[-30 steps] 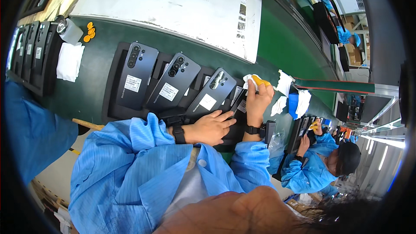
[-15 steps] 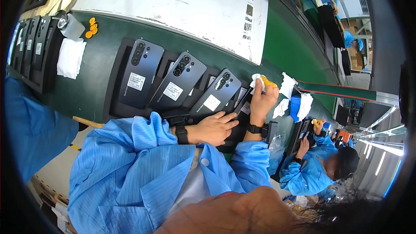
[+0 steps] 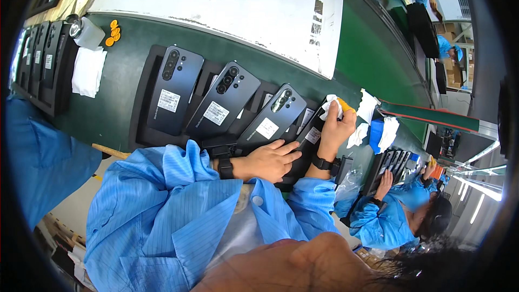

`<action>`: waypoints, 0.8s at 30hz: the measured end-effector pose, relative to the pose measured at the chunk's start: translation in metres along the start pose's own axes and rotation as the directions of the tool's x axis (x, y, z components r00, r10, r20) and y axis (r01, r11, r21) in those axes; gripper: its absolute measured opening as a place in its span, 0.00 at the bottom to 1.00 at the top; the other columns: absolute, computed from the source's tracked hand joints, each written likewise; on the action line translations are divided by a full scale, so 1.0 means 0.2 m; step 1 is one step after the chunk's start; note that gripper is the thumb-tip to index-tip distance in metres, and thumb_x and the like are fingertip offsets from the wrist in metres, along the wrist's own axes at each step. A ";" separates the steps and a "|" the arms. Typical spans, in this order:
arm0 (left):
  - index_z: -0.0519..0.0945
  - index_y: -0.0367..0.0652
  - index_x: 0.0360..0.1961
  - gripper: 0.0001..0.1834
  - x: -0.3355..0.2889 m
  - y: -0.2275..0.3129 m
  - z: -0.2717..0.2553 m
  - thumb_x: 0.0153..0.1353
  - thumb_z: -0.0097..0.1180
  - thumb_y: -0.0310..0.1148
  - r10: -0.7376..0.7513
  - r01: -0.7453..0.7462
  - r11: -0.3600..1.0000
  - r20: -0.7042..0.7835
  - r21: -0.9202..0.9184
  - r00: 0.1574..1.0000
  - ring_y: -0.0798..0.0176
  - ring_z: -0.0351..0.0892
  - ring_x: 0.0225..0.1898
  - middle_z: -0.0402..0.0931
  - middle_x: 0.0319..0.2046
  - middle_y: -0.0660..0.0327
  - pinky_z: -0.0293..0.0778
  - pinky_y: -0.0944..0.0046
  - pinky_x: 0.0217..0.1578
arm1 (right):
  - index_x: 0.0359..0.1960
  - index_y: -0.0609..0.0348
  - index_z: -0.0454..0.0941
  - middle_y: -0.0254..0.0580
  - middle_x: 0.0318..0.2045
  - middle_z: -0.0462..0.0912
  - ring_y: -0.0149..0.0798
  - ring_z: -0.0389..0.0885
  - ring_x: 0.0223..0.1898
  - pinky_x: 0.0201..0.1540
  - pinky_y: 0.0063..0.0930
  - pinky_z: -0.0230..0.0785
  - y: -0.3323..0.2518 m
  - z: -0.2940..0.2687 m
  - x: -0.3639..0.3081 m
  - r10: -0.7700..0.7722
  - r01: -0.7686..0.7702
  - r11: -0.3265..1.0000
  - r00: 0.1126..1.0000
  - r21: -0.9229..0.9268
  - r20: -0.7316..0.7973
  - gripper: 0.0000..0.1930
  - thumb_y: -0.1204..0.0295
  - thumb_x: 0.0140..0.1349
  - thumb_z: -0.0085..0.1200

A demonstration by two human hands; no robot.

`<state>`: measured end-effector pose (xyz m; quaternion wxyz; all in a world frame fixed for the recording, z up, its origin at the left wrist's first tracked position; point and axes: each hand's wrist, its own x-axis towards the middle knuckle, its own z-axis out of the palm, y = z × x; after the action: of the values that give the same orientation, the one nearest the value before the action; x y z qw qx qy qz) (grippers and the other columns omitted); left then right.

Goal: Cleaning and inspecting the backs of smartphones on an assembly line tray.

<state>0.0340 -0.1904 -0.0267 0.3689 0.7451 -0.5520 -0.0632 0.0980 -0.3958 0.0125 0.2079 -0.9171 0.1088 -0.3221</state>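
Note:
My left hand [image 3: 271, 161] lies flat, fingers stretched, across the lower ends of the phones on the right side of a black tray [image 3: 139, 124]. A crumpled white wipe [image 3: 327, 105] is pinched in my right hand [image 3: 338, 128], at the top end of the rightmost phone [image 3: 310, 139]. That phone is partly covered by my right hand and forearm. A yellow-orange finger cot [image 3: 346, 107] shows at my right fingertips. To the left, three dark blue phones lie back up with white labels: a left phone [image 3: 178, 84], a middle phone [image 3: 230, 94] and a third phone [image 3: 278, 113].
Left on the green bench are folded white wipes [image 3: 88, 73], a dispenser bottle [image 3: 87, 33], orange finger cots [image 3: 113, 35] and another phone tray [image 3: 59, 89]. Right are a blue box [image 3: 377, 134] with white wipes and a co-worker [image 3: 397, 211] at another tray. A white board [image 3: 227, 5] lies beyond.
The view has shifted slightly; my right hand stays at the rightmost phone's top end with the wipe. The co-worker's one hand has moved away from their tray, uncovering several phones.

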 end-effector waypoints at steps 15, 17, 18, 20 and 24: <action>0.84 0.42 0.48 0.28 0.00 0.01 -0.01 0.49 0.69 0.47 0.000 -0.003 0.994 0.023 0.108 1.000 0.49 0.54 0.74 0.66 0.68 0.56 0.59 0.46 0.67 | 0.34 0.65 0.84 0.47 0.28 0.77 0.48 0.74 0.31 0.35 0.41 0.65 -0.02 -0.01 0.01 -0.080 0.082 0.994 0.996 -0.074 0.033 0.08 0.73 0.57 0.66; 0.84 0.42 0.48 0.28 -0.01 0.01 0.00 0.49 0.68 0.47 0.000 -0.001 0.995 0.015 0.096 1.000 0.49 0.54 0.74 0.66 0.68 0.56 0.58 0.46 0.67 | 0.34 0.65 0.83 0.47 0.28 0.77 0.48 0.74 0.31 0.34 0.42 0.65 0.01 -0.03 0.02 -0.056 0.056 0.994 0.998 -0.091 0.010 0.08 0.73 0.57 0.66; 0.84 0.42 0.48 0.27 -0.01 0.01 0.00 0.49 0.68 0.47 -0.002 0.002 0.996 0.006 0.084 1.000 0.50 0.54 0.74 0.66 0.68 0.56 0.58 0.46 0.67 | 0.34 0.65 0.83 0.47 0.28 0.77 0.48 0.74 0.31 0.33 0.43 0.65 0.04 -0.04 0.01 -0.023 0.023 0.997 1.000 -0.077 0.009 0.08 0.73 0.57 0.66; 0.84 0.42 0.48 0.27 0.00 0.01 -0.01 0.49 0.68 0.47 -0.006 0.004 0.997 0.030 0.074 1.000 0.49 0.54 0.74 0.66 0.68 0.56 0.58 0.46 0.67 | 0.33 0.66 0.83 0.48 0.27 0.77 0.49 0.74 0.30 0.33 0.42 0.66 0.03 -0.06 -0.01 0.030 -0.029 0.998 0.999 -0.055 0.018 0.08 0.74 0.57 0.65; 0.84 0.42 0.48 0.27 0.00 0.00 0.00 0.49 0.68 0.47 0.003 -0.006 0.998 0.034 0.070 0.999 0.49 0.54 0.74 0.66 0.68 0.56 0.58 0.46 0.67 | 0.32 0.66 0.82 0.48 0.29 0.78 0.48 0.77 0.32 0.38 0.38 0.69 0.00 -0.08 -0.06 0.065 -0.066 0.998 0.995 0.012 0.071 0.07 0.75 0.55 0.66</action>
<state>0.0338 -0.1901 -0.0266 0.3330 0.7552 -0.5618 -0.0557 0.0790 -0.3975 0.0178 0.2285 -0.9224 0.1293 -0.2834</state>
